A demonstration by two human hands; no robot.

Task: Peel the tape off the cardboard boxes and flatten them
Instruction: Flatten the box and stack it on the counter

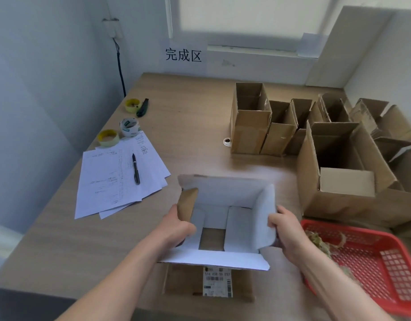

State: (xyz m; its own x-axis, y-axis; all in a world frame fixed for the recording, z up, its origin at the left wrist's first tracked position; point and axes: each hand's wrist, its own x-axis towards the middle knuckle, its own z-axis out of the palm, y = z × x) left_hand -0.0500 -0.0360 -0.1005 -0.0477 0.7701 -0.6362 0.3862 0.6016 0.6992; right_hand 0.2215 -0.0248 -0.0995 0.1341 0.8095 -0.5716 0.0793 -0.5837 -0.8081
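So over on the far left of the desk (pixel 172 140) I've got three tape rolls (pixel 129 127), a utility knife (pixel 142 108), and a spread of papers (pixel 111 179) with a pen (pixel 135 169) on top, none of which matter right now. My left hand (pixel 176 224) is curled around the left wall of the open box (pixel 225 225), thumb inside and fingers outside as far as I can tell, and my right hand (pixel 283 230) is gripping the right flap the same way. The box sits at the near middle of the desk, white inside, brown outside, shipping label (pixel 217 281) on the near face, and I can see desk through a gap in the bottom flaps, so the bottom looks already untaped. It should handle like any small empty carton: really light, stiff along the panels but happy to fold at the creases, and the flap edges will crumple if I squeeze too hard. Best hold is on two opposite walls near the corners, then push them skew so it collapses along the creases. To the right there's a bunch of open brown boxes (pixel 334 167) waiting, and near right a red basket (pixel 371 258) holding what looks like wadded tape, can't say for sure.
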